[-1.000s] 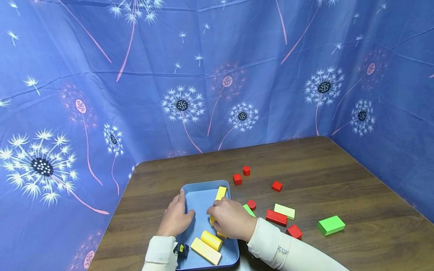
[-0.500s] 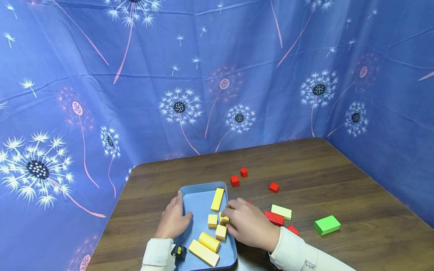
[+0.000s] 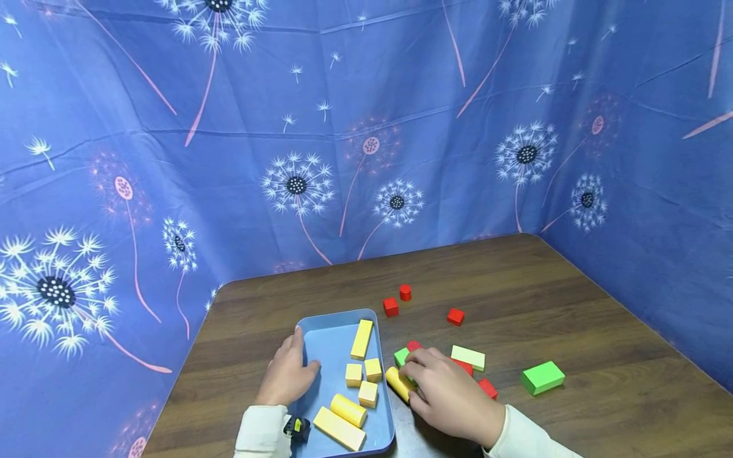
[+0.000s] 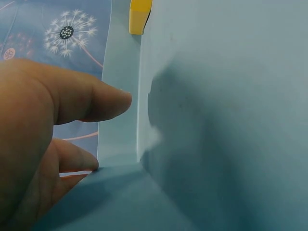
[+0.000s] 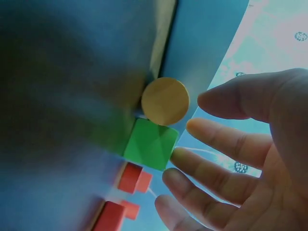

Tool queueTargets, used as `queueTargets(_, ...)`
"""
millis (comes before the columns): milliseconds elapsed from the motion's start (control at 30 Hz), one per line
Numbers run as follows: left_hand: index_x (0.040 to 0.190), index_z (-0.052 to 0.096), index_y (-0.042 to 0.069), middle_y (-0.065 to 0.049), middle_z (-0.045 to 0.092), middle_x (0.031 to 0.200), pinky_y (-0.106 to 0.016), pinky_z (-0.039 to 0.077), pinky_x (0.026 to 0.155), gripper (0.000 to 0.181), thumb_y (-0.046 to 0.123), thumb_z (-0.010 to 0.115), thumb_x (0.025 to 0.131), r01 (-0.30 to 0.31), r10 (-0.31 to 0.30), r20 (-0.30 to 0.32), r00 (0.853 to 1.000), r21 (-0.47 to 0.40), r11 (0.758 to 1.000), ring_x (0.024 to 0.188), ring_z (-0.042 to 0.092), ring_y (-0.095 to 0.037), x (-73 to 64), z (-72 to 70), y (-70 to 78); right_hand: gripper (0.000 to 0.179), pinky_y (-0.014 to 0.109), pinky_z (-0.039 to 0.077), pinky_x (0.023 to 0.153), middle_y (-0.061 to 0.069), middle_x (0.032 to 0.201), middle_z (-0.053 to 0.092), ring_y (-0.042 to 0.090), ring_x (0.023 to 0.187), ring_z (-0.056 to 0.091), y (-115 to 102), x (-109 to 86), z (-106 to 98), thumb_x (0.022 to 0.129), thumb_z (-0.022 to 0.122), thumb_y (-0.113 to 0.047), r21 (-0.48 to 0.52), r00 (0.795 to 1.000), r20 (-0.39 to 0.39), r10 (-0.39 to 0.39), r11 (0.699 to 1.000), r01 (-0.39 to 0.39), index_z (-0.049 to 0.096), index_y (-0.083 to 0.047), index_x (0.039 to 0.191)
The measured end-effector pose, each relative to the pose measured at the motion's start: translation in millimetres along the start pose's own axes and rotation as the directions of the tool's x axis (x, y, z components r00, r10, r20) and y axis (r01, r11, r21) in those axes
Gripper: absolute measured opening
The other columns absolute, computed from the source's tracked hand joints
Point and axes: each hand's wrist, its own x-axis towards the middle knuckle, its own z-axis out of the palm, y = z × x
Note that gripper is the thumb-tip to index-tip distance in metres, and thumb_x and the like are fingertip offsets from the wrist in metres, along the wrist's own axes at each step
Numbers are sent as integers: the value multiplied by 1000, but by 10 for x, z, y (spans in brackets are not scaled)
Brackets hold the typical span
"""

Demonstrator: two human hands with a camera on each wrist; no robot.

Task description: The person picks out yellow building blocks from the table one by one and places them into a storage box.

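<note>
A blue tray (image 3: 326, 343) holds several yellow blocks: a long bar (image 3: 361, 340), small cubes (image 3: 368, 394), a cylinder (image 3: 348, 410) and a flat bar (image 3: 339, 429). My left hand (image 3: 286, 375) rests on its left wall, fingers outside along the rim, thumb over the inside and apart from the wall. Just outside the right wall, a second yellow cylinder (image 3: 399, 383) lies beside a green block (image 5: 151, 144). My right hand (image 3: 452, 397) is right by both, thumb and fingers spread with nothing held between them; it partly hides the green block.
Red blocks (image 3: 488, 388) and a pale green bar (image 3: 467, 357) lie right of the right hand. A bright green block (image 3: 542, 378) stands farther right. Small red pieces (image 3: 390, 307) sit behind the tray on the wooden table (image 3: 275, 299), before a blue dandelion-print cloth (image 3: 343, 95).
My right hand has left a yellow cube in the tray and moved right over the wall to the outside cylinder. The left hand stays on the tray. The head view has shifted slightly.
</note>
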Motion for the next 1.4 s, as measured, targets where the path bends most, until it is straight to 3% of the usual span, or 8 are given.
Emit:
queueTargets(167,164,20,-1,-26,35,163,-69,37,114,88,24,70,95,-2,2,-2,1000,-4,1000,146,40,-50,-4,1,8,25,33,57,83,-9,116,65,11,99,58,36,-78,32,84,74,-20,9,1000,4,28,1000,-28,78,-19,108)
queueTargets(567,164,20,-1,-26,33,164,-69,37,114,88,24,69,96,2,-2,7,1000,-18,1000,147,39,-50,-7,10,22,24,34,57,84,-5,118,66,10,100,60,68,-229,-6,82,76,-19,-3,999,-48,-10,1000,9,77,-19,106)
queueTargets(700,163,24,1,-26,23,168,-71,35,114,84,25,68,96,-17,17,10,1000,-12,1000,149,34,-52,0,-20,34,24,32,57,80,-6,117,66,9,100,60,93,-235,-61,82,77,-18,2,998,-62,-5,1000,6,76,-19,106)
queueTargets(800,161,31,1,-23,15,171,-74,31,115,80,27,68,96,-70,70,-6,998,29,997,152,28,-51,-10,-87,82,29,34,59,83,-5,121,67,10,104,62,137,-185,-143,82,75,-17,-5,998,-64,24,1000,-24,76,-18,111)
queueTargets(933,160,32,-1,-19,15,173,-73,24,119,80,29,70,96,-171,171,10,985,94,981,157,19,-45,-61,-229,229,40,44,58,98,3,136,65,20,124,63,231,-61,-314,85,73,-17,-10,994,-33,104,994,-105,72,-12,125)
queueTargets(1100,162,28,-1,-17,18,173,-69,22,123,84,34,69,98,-267,259,72,963,148,952,159,17,-40,-120,-363,530,53,55,46,114,17,153,53,37,145,49,393,101,-504,92,67,-20,-14,986,-6,165,986,-165,60,-1,141)
queueTargets(1267,164,21,2,-16,14,173,-65,20,125,85,43,62,101,-329,309,124,943,202,923,160,15,-38,-36,-452,866,61,56,36,122,22,161,42,42,152,36,564,339,-670,97,61,-24,-41,984,27,178,983,-177,49,4,150)
queueTargets(1400,165,16,2,-18,13,173,-63,21,126,86,46,56,104,-377,360,113,926,255,890,160,15,-39,76,-498,1100,66,60,32,122,22,164,37,43,155,30,594,542,-808,100,61,-33,-87,983,46,176,981,-171,44,2,154)
